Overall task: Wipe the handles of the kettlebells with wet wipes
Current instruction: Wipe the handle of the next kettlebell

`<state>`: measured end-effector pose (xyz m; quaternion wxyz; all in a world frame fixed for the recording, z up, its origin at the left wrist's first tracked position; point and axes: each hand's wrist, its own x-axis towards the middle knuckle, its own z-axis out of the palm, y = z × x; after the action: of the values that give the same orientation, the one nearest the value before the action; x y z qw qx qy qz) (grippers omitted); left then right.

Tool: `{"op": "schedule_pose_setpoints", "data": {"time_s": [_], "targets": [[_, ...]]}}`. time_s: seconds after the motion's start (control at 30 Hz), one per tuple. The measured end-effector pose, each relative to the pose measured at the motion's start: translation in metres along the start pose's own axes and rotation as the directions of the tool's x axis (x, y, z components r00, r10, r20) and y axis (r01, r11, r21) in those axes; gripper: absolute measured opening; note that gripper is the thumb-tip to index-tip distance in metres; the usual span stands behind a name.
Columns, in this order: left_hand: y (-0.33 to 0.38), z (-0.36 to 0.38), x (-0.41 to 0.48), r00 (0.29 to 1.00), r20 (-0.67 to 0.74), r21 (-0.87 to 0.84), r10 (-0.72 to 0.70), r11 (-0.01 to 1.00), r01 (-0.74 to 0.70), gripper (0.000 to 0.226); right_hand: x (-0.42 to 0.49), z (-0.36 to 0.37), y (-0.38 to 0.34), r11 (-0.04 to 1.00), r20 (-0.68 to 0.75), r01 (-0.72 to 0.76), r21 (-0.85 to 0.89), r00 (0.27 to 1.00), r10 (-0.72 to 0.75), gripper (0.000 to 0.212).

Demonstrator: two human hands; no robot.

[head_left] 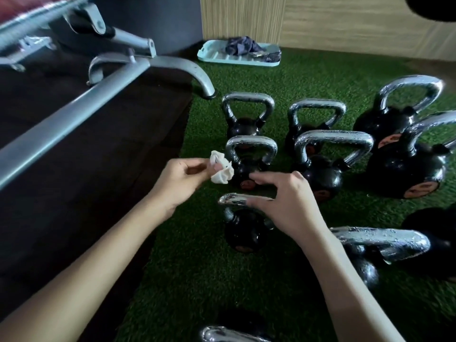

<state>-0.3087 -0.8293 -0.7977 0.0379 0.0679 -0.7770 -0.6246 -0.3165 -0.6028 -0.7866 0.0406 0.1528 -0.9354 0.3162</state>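
Note:
Several black kettlebells with chrome handles stand on green turf. My left hand (pixel 183 180) pinches a crumpled white wet wipe (pixel 221 168) beside the handle of a small kettlebell (pixel 251 149). My right hand (pixel 283 198) hovers with fingers spread and loosely bent, its fingertips over the chrome handle of the nearest small kettlebell (pixel 243 227). That hand holds nothing. Another handle (pixel 380 239) lies at its right, wet with droplets.
A grey metal bench frame (pixel 118 77) slants over a dark mat at the left. A pale blue tray (pixel 237 55) with a dark cloth sits by the wooden wall. Larger kettlebells (pixel 404 166) crowd the right; a handle (pixel 229 334) shows at the bottom edge.

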Motion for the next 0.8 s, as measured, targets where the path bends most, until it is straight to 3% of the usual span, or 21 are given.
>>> {"op": "schedule_pose_setpoints", "data": {"time_s": [0.1,0.17,0.27,0.37,0.43,0.53,0.6,0.7,0.73,0.8], "targets": [[-0.007,-0.002,-0.002,0.974,0.007,0.348,0.227,0.912,-0.216,0.030,-0.001,0.001,-0.003,0.968,0.173,0.007,-0.252,0.984,0.038,0.049],[-0.009,0.013,-0.007,0.957,0.116,0.417,0.264,0.862,-0.288,0.038,-0.001,0.002,-0.002,0.960,0.154,-0.006,-0.279,0.987,0.051,0.040],[-0.007,0.038,-0.007,0.924,0.271,0.426,0.269,0.828,-0.366,0.030,0.000,0.001,0.006,0.965,0.122,-0.060,-0.254,0.988,0.093,0.022],[-0.002,0.055,-0.004,0.819,0.401,0.524,0.411,0.630,-0.573,0.023,0.002,-0.007,0.014,0.964,0.090,-0.129,-0.232,0.984,0.153,0.019],[-0.003,0.051,0.002,0.809,0.397,0.591,0.434,0.554,-0.587,0.023,0.006,-0.012,0.018,0.959,0.100,-0.182,-0.219,0.973,0.208,0.019],[-0.010,0.035,0.015,0.867,0.345,0.610,0.359,0.617,-0.498,0.026,0.012,-0.014,0.023,0.944,0.094,-0.214,-0.249,0.965,0.244,0.020],[-0.007,0.040,0.015,0.855,0.379,0.591,0.354,0.618,-0.518,0.023,0.013,-0.015,0.026,0.943,0.094,-0.193,-0.272,0.970,0.226,0.024],[-0.004,0.057,0.013,0.808,0.431,0.601,0.401,0.540,-0.589,0.020,0.014,-0.019,0.030,0.948,0.141,-0.181,-0.260,0.964,0.223,0.018],[-0.005,0.056,0.013,0.821,0.419,0.601,0.387,0.559,-0.570,0.021,0.014,-0.019,0.030,0.950,0.149,-0.189,-0.249,0.961,0.231,0.016],[-0.011,0.048,0.014,0.874,0.365,0.448,0.320,0.763,-0.466,0.024,0.013,-0.018,0.030,0.951,0.132,-0.203,-0.232,0.962,0.238,0.012]]}}
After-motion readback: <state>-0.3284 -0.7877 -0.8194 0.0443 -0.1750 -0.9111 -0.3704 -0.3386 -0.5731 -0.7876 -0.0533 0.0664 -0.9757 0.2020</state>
